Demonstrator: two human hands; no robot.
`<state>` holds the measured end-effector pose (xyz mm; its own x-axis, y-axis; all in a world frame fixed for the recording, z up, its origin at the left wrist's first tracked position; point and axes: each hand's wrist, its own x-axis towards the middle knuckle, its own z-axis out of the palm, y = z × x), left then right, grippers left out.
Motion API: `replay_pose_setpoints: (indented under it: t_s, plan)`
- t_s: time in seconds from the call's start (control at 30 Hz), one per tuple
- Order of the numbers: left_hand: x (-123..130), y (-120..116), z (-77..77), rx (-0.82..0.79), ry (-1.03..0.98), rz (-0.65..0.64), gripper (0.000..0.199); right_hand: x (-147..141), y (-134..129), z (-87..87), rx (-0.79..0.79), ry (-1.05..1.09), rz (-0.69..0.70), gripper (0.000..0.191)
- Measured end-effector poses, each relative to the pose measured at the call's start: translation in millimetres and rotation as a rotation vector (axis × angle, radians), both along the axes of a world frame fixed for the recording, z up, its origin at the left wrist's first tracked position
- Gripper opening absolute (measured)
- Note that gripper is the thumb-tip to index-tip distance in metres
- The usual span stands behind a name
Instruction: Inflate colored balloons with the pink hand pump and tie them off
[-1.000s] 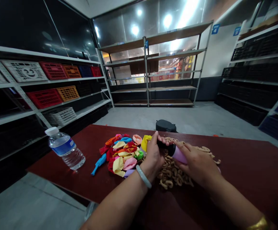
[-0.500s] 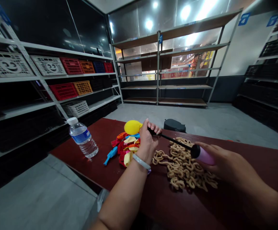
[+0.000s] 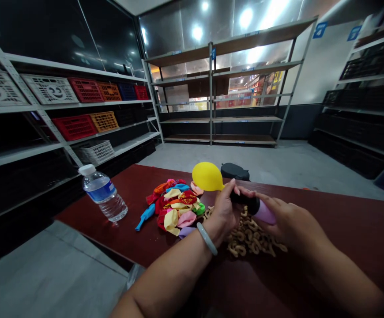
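Note:
A small, partly inflated yellow balloon [image 3: 207, 176] sits on the end of a balloon pump [image 3: 265, 213] with a black section and a purple body. My left hand [image 3: 227, 207] is closed around the balloon's neck and the pump's black end. My right hand [image 3: 286, 221] wraps the purple part, and the two hands nearly meet. Below them lies a heap of tan, curled pieces [image 3: 253, 238], partly hidden by my hands. To the left of my left wrist is a pile of limp balloons [image 3: 175, 203] in red, blue, cream, pink and other colours.
A water bottle [image 3: 103, 194] with a white cap stands on the left of the dark red table [image 3: 340, 221]. Beyond the far edge is a dark object [image 3: 235, 172]. Shelves with plastic crates [image 3: 86, 89] line the left wall; a metal rack [image 3: 211, 97] stands behind.
My hands have come together, and the pump's thin black rod has slid in out of sight. The yellow balloon looks larger. The view has shifted slightly.

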<state>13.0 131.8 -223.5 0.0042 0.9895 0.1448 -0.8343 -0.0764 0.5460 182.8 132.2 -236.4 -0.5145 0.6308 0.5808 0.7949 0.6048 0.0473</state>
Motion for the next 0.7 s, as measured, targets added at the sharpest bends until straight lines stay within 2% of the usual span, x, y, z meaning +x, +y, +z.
replay_pose_setpoints:
  t_s: [0.1, 0.2, 0.4, 0.53, 0.7]
  plan:
    - [-1, -4, 7.9, 0.025, -0.024, 0.076, 0.048, -12, -8, 4.9, -0.103, -0.007, 0.044, 0.067]
    - [-12, -4, 20.7, 0.039, -0.034, 0.117, 0.050, -15, -10, 11.1, -0.160, 0.030, 0.098, 0.071]
    - [-61, 10, 42.3, 0.027, -0.135, 0.284, 0.047, 15, 7, 15.9, -0.151, -0.025, 0.055, 0.063]
    - [-69, 18, 39.7, 0.014, -0.177, 0.313, 0.044, 27, 13, 14.4, -0.104, -0.088, -0.009, 0.059]
    - [-37, 15, 23.7, -0.037, -0.198, 0.191, 0.043, 9, 3, 6.7, -0.033, -0.176, -0.092, 0.055]
